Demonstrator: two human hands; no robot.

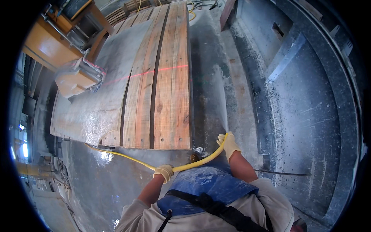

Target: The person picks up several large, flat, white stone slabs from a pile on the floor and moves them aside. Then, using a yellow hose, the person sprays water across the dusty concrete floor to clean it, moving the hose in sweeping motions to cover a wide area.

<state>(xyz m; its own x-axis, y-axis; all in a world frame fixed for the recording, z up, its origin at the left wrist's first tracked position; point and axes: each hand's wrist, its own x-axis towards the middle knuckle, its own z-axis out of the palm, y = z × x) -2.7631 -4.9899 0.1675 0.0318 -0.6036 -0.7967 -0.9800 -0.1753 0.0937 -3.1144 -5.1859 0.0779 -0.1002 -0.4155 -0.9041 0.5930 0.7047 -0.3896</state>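
A yellow hose runs across my front between both gloved hands. My right hand, in a pale yellow glove, is closed round its outlet end. From there a spray of water shoots forward onto the wet floor, right of the wooden planks. My left hand, gloved alike, grips the hose farther back, and the hose trails off left toward the near edge of the platform. A blue apron spotted with white residue covers my front.
Ahead lies a platform of wooden planks, partly covered by a wet grey slab. A red laser line crosses both. An orange-yellow machine head hangs over the slab. Along the right stands a grey wall. The floor is wet.
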